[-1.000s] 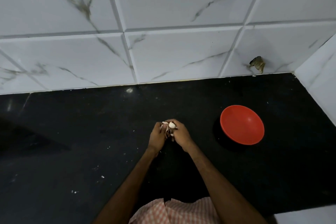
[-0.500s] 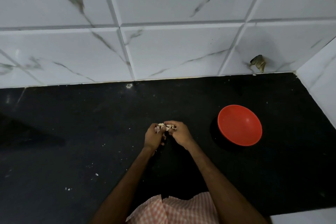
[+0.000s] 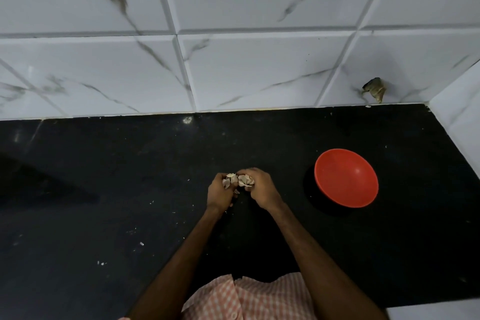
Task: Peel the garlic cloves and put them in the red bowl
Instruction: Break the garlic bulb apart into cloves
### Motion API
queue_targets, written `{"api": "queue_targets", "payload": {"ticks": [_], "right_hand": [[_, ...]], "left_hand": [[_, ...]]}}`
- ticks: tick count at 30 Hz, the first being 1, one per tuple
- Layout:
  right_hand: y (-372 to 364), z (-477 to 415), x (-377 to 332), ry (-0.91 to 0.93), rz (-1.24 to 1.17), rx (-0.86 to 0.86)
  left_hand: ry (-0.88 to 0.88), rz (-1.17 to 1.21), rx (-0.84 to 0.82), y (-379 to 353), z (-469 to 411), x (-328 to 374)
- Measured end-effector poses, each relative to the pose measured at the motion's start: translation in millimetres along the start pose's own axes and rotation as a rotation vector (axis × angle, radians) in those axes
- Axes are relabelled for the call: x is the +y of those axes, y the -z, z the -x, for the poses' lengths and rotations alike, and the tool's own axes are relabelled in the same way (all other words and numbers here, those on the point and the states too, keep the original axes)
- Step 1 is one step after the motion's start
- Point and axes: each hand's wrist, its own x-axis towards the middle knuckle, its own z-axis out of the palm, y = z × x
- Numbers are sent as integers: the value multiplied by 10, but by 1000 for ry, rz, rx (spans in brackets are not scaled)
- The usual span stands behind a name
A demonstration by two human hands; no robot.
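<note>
**A:** Where is the garlic?

**B:** The cluster of pale, papery-skinned garlic cloves (image 3: 239, 180) is held between both hands, above the middle of the black stone worktop (image 3: 124, 189). The left hand (image 3: 219, 193) and the right hand (image 3: 261, 189) each curl their fingers (image 3: 249, 171) in, pinching one side of it.

**A:** And the round red plastic bowl (image 3: 346, 179)?

**B:** It stands towards the worktop's right edge, well apart from the hands, and I see nothing in it.

**A:** Any advice for the split?

**B:** Press the thumbs into the seam and pull gently, so the cloves don't scatter.
</note>
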Motion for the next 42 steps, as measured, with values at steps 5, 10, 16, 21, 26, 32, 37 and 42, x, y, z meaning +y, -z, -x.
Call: {"api": "queue_targets", "payload": {"ticks": [5, 10, 16, 21, 26, 32, 37, 42], "right_hand": [[-8, 138, 28, -2, -134, -1], [-6, 159, 3, -11, -263, 150], [-64, 59, -177, -5, -225, 198], [-165, 7, -282, -68, -373, 210], [-154, -30, -333, -125, -518, 213], [-118, -16, -301, -190, -550, 141], [-87, -38, -333, -176, -311, 234], [2, -69, -344, -154, -276, 166]], "left_hand": [[24, 32, -14, 10, -7, -5], [33, 135, 0, 34, 5, 3], [52, 251, -36, 76, 24, 61], [29, 310, -114, 134, 65, 152], [13, 364, -180, 217, 71, 213], [7, 334, -214, 240, 64, 181], [20, 224, -116, 65, 66, 216], [-29, 176, -29, 33, -42, 216]]}}
